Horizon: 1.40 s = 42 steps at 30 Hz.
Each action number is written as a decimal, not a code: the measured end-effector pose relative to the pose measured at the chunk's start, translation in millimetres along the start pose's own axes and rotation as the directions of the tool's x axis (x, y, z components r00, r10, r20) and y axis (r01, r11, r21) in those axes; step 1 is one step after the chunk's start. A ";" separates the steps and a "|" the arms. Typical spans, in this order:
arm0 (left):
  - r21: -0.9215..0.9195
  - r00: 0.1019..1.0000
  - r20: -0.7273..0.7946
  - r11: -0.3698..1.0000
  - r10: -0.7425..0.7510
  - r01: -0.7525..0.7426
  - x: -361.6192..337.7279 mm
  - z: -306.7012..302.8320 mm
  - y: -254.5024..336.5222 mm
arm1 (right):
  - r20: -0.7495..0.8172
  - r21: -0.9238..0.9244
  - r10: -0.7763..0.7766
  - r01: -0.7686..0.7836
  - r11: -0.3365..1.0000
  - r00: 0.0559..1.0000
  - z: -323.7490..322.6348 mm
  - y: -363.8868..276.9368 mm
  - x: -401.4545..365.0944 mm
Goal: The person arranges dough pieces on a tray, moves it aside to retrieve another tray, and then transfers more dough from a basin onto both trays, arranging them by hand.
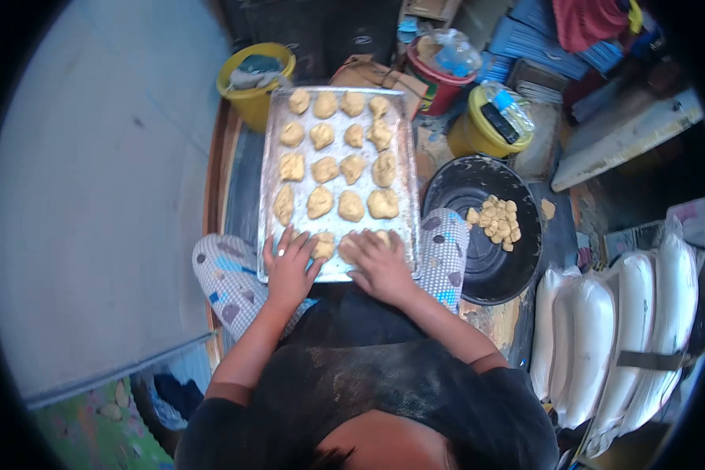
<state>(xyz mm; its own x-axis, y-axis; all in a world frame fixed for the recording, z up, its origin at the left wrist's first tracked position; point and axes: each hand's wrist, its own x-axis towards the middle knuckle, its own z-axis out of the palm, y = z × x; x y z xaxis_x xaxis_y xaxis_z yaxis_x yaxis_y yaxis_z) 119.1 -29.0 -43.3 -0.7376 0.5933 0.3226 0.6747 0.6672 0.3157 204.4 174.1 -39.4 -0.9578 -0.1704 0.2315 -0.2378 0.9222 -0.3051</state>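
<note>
Work area: a cluttered floor, bounded on the left by a pale panel [110, 172], with a yellow bucket [251, 110] at the far left and filled plastic bags [591, 345] at the right. From my remote station I view a metal tray [273, 141] between the operator's knees [225, 274], bearing dough lumps [319, 202] in rough rows.

Hand state: the left hand [287, 265] has its fingers spread at the near-left corner, beside a lump. The right hand [380, 262] lies wide and palm-down over near-row lumps; I cannot tell how hard it presses.

Loose pieces [500, 223] lie in a black basin [478, 274], right of the tray.

Caution, in my judgement:
- Uneven palm pressure could flatten one lump more than its neighbour.
- Close spacing in the far-right column could make lumps stick together.
- A knee shift could jolt the tray and slide the lumps.
</note>
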 end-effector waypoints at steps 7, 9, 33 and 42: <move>0.028 0.997 0.080 0.999 -0.021 0.018 -8.1 -9.1 -15.0 | -0.053 0.111 0.068 -0.062 0.992 0.996 -6.6 4.9 3.6; 0.066 0.998 0.061 0.997 -0.034 0.030 -9.9 -0.6 -16.9 | 0.049 0.016 0.048 -0.049 0.999 0.998 0.7 10.3 -0.4; 0.015 0.871 0.024 0.871 0.491 -0.491 298.4 -18.9 58.1 | -0.307 0.355 0.348 -0.233 0.905 0.886 -43.3 177.7 75.6; -0.329 0.810 0.268 0.840 0.522 -0.432 436.7 143.0 160.9 | -0.312 0.612 0.715 -0.443 0.655 0.626 -87.6 234.0 23.1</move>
<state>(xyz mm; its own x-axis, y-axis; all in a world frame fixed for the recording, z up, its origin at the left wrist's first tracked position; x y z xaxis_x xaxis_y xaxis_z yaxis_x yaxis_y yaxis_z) -98.4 401.8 20.8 -0.2529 0.9494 0.1863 0.8942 0.1559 0.4197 140.8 416.3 -24.6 -0.7190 0.6609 0.2149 0.1700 0.4671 -0.8677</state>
